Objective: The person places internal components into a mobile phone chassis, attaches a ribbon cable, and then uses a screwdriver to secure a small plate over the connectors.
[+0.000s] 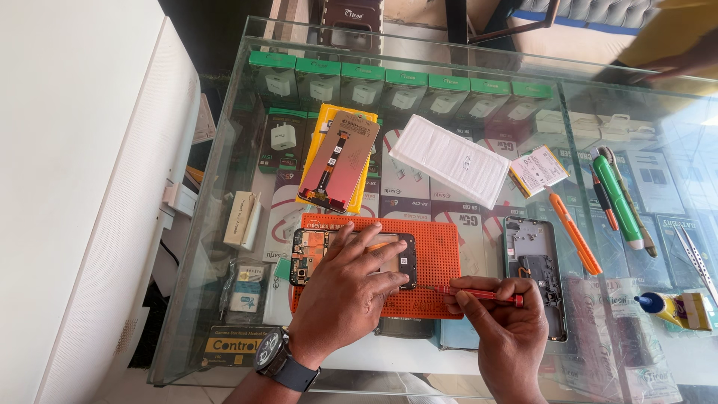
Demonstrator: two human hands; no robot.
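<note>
Left hand (345, 288) flat and palm down, fingers spread and pointing up and away, wrist bent slightly inward, watch strapped on the wrist. Right hand (502, 323) just beside it, curled into a pinch, thumb and forefinger closed together, remaining fingers tucked under, knuckles facing up. Both forearms coming in from the bottom edge, angled toward each other.

green marker (618, 197) | orange tool (574, 233) | white tray (451, 159) | glue bottle (666, 305)
</note>
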